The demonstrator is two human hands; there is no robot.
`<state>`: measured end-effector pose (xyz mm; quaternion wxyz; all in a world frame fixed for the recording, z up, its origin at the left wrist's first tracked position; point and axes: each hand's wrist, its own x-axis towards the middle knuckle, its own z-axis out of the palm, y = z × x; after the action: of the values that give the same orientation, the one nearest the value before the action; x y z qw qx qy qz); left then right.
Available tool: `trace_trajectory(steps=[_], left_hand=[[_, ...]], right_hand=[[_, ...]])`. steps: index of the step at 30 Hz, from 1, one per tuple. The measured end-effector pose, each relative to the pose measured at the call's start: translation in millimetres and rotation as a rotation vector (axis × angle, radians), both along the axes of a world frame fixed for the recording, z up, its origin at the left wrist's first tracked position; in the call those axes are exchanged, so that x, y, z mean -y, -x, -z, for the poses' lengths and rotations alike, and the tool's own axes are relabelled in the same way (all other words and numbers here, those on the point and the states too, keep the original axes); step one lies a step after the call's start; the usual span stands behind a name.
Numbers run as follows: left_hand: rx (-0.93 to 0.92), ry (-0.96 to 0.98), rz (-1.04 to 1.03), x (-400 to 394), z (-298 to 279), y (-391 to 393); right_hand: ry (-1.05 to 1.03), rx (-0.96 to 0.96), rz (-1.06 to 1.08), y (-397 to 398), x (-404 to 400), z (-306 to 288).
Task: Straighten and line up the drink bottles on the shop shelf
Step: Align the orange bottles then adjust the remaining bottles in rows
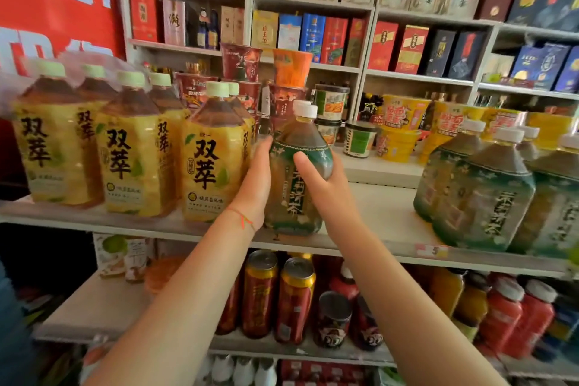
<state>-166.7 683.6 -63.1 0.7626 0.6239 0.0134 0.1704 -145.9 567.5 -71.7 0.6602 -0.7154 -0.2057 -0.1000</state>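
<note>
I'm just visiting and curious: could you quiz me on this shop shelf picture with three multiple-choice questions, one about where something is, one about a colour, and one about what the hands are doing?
1. Where does the green-label bottle in the hands stand?
A. right beside the yellow-label bottles
B. on the shelf with the cans
C. on the top shelf

2. What colour is its cap?
A. red
B. white
C. black

3. What are the hands doing?
A. both hang idle
B. only one touches the bottle
C. both hold the bottle

Answers:
1 A, it stands just right of the yellow row.
2 B, the cap is white.
3 C, the left hand and right hand flank it in a grip.
</note>
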Motion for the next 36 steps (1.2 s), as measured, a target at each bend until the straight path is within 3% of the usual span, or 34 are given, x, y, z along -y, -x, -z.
trace_trajectory(steps=[14, 21, 24, 27, 30, 36], left_hand=[[-0.066, 0.123, 0.233, 68, 2, -17], [-0.061, 0.139, 0.28, 131, 5, -38], [-0.048, 0.127, 0.303, 157, 3, -43], [-0.005, 0.125, 0.266, 178, 2, -43], [0.061, 0.113, 0.222, 188, 1, -40], [0.086, 0.079, 0.13, 191, -1, -36]], right_hand=[[-0.046, -0.062, 0.131, -8, 67, 0], [-0.021, 0.023, 0.199, -10, 130, -6], [0.137, 0.258, 0.272, -7, 153, -15], [0.444, 0.51, 0.372, -9, 165, -19], [0.717, 0.561, 0.511, -9, 167, -16], [0.849, 0.686, 0.649, -10, 170, -17]])
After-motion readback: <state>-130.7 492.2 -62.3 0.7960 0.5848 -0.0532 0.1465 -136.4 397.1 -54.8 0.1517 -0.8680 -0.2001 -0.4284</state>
